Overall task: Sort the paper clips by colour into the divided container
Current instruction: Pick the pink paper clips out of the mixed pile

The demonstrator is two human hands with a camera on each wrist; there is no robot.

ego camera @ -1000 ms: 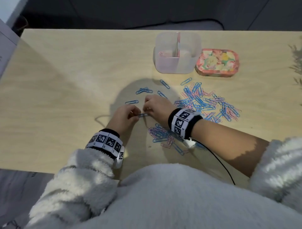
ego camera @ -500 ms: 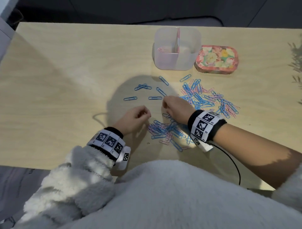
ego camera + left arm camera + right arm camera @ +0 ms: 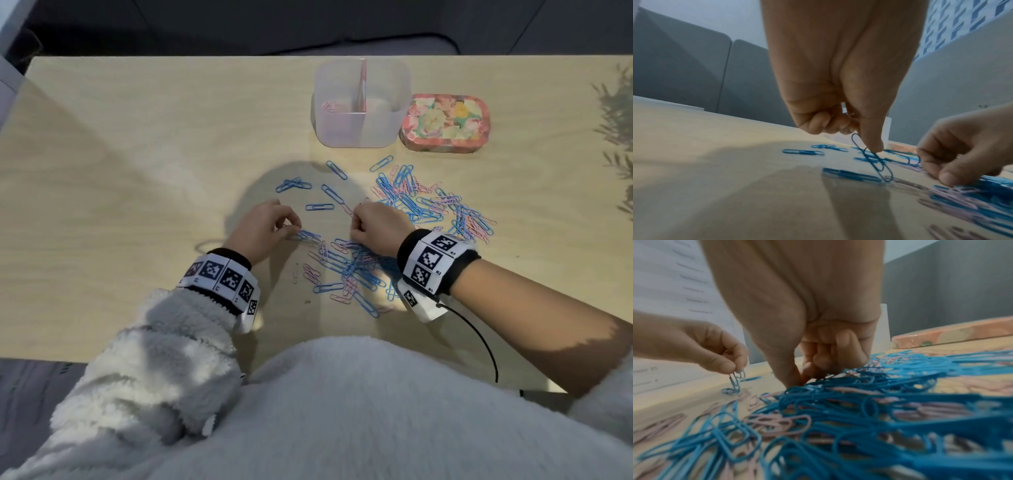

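Blue and pink paper clips lie in a near pile [image 3: 349, 270] and a far pile [image 3: 428, 205] on the wooden table [image 3: 137, 171]. My left hand [image 3: 274, 226] pinches one blue clip [image 3: 871, 157] between thumb and forefinger at the near pile's left edge, one end still on the table. My right hand [image 3: 373, 226] has its fingers curled, and its thumb and forefinger pinch a clip on top of the near pile [image 3: 838, 402]; I cannot tell that clip's colour. The clear divided container [image 3: 361, 130] stands at the back, with a few pink clips [image 3: 330, 106] in its left compartment.
A floral tin [image 3: 445, 121] sits right of the container. A few loose blue clips [image 3: 318, 207] lie between the hands and the container. A black cable [image 3: 479, 339] runs from my right wrist toward the table's front edge.
The hands were together on one clip, then parted. A blue clip now lies on the table beyond them. The right hand went to the near pile and the left took a blue clip.
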